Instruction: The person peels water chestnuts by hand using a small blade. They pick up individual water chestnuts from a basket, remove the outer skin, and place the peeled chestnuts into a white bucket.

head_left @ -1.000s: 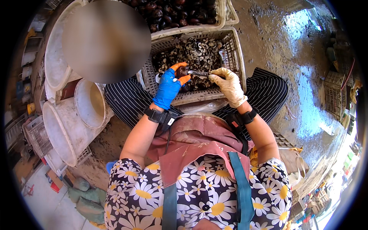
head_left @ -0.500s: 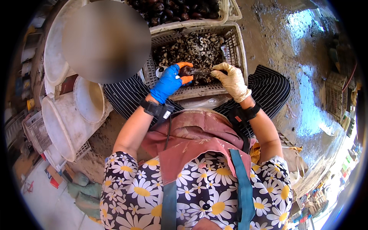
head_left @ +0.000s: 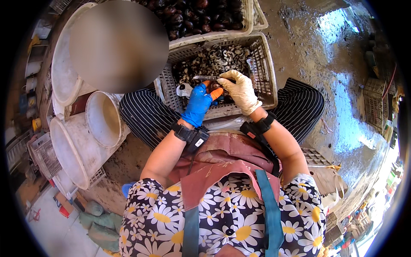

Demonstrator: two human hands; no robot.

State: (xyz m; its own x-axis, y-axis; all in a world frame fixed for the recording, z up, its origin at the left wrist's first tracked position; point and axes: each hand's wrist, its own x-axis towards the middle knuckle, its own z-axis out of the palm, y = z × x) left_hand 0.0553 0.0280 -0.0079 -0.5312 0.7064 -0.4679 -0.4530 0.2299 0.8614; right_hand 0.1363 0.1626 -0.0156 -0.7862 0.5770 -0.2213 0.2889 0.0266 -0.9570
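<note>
My left hand, in a blue glove with orange fingertips, is closed round a dark reddish-brown shellfish that looks like a mussel, mostly hidden by the fingers. My right hand, in a pale glove, pinches close beside it. A thin greyish blade-like strip reaches left from the right fingertips, above the shellfish; its grip end is hidden. Both hands are over the near part of a pale plastic crate, whose bottom is strewn with broken pale and dark shell bits.
Beyond stands another crate heaped with dark shiny shellfish. White tubs crowd the left side. The wet, muddy floor stretches to the right. My striped knees flank the near crate.
My hands have come closer together; the right moved left, and the left turned and moved slightly right and nearer. Dark stringy matter stretched between them before; now the greyish strip shows.
</note>
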